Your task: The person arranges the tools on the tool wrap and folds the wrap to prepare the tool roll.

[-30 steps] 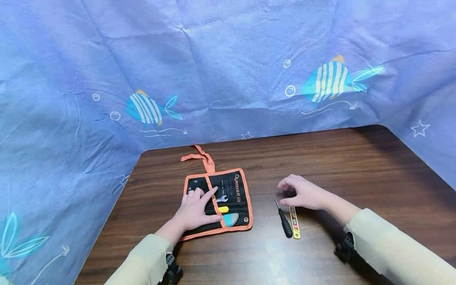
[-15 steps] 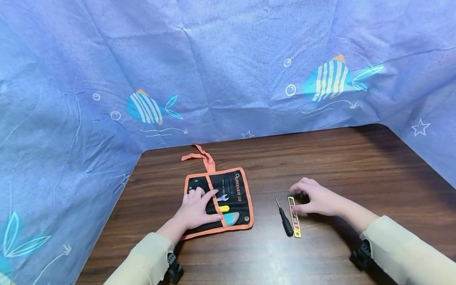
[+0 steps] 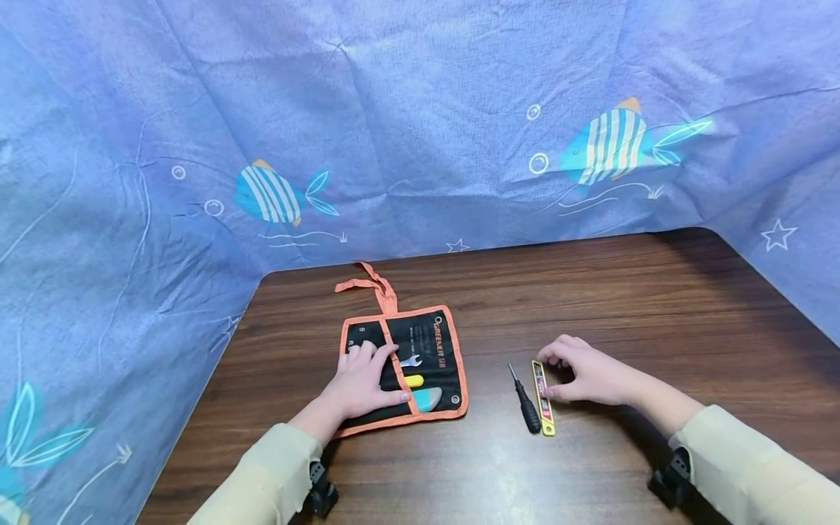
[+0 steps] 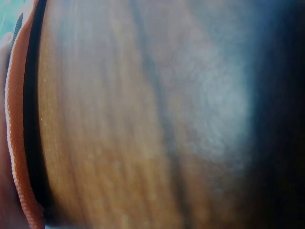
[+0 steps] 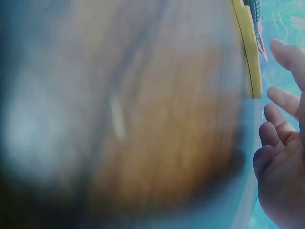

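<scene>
A black tool roll with orange edging lies flat at the left. My left hand rests on it with fingers spread, the thumb near its pocket edge. Out of the pockets show a wrench head, a yellow rounded end and a teal and grey end. To the right lies a black-handled screwdriver, tip pointing away. Beside it is a flat yellow strip with a dark and red label and an end hole. My right hand, fingers loosely bent, is at the strip's right side; contact is unclear.
Everything lies on a dark wood-grain table. A blue cloth printed with fish hangs behind it and along both sides. Orange ties stretch from the roll's far edge. Both wrist views are mostly blurred tabletop.
My right hand has moved right, from above the screwdriver's tip to the right side of the yellow strip, and slightly nearer me. The left hand stays on the tool roll.
</scene>
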The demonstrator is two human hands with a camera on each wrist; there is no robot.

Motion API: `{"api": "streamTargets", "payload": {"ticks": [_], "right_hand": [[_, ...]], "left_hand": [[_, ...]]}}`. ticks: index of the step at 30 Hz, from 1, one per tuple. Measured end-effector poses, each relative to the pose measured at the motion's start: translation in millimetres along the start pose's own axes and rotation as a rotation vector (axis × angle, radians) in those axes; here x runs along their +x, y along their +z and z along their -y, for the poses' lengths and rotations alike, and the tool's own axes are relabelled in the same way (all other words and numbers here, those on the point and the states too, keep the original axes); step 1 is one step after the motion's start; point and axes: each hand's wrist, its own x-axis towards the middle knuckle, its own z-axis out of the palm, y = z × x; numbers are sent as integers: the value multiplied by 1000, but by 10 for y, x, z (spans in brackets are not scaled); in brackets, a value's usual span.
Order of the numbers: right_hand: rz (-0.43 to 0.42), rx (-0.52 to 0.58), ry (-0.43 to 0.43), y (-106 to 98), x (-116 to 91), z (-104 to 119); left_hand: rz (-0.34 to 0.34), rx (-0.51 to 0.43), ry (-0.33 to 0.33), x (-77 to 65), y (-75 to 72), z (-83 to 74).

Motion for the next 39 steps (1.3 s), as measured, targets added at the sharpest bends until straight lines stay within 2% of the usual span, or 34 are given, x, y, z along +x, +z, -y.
{"api": "streamTargets", "payload": {"ticks": [8, 12, 20, 25, 32, 39], "right_hand": [[-39, -42, -18, 105, -43, 16], [-29, -64, -26, 119, -42, -5], [-25, 30, 4, 48, -51, -32], [-22, 36, -1, 34, -56, -3], [-41, 59, 79, 46, -39, -7], [-71, 33, 94, 44, -31, -18]], "left_hand": [[-16, -11, 12, -10, -11, -8], [-8, -24, 8, -10, -7, -3], [-12, -35, 17, 6, 11, 7], [-12, -46, 6, -7, -3, 6], [-13, -41, -6, -21, -5, 6], [-39, -60, 11, -19, 4, 9]]}}
